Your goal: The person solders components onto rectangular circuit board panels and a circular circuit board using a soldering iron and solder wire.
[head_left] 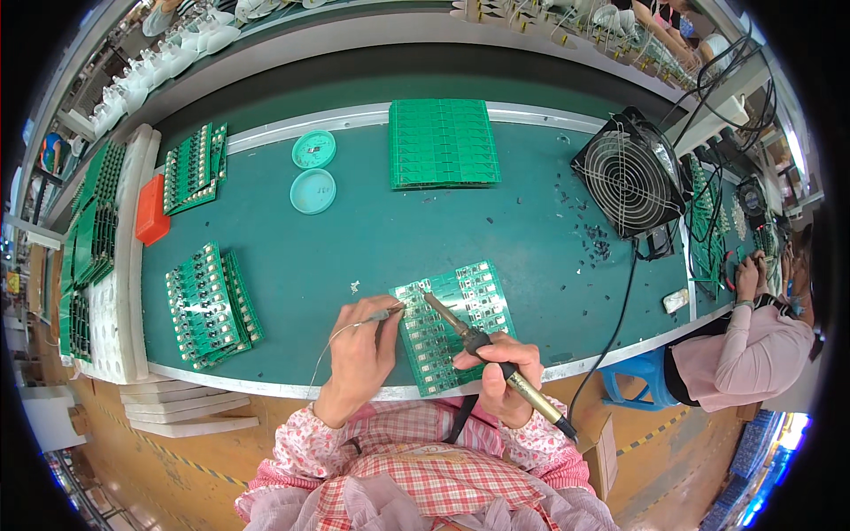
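Note:
My right hand point(508, 375) is wrapped round the handle of a soldering iron point(537, 400). Its tip rests at or just over the upper left part of a green circuit board point(482, 296), which lies near the bench's front edge. Rows of small pale components cover that board. Between the fingertips of my left hand point(356, 358) is a thin solder wire point(335, 334), whose tail hangs down beside the wrist. Its front end points at the board's upper left edge, close to the iron's tip; whether they touch I cannot tell.
Left on the green bench point(354, 239) lie populated boards point(208, 305) and a red box point(152, 211). Two round teal dishes point(312, 191) and a stack of green panels point(443, 142) stand behind. A black fan point(627, 173) sits right, near dark scraps. A co-worker point(753, 354) works at right.

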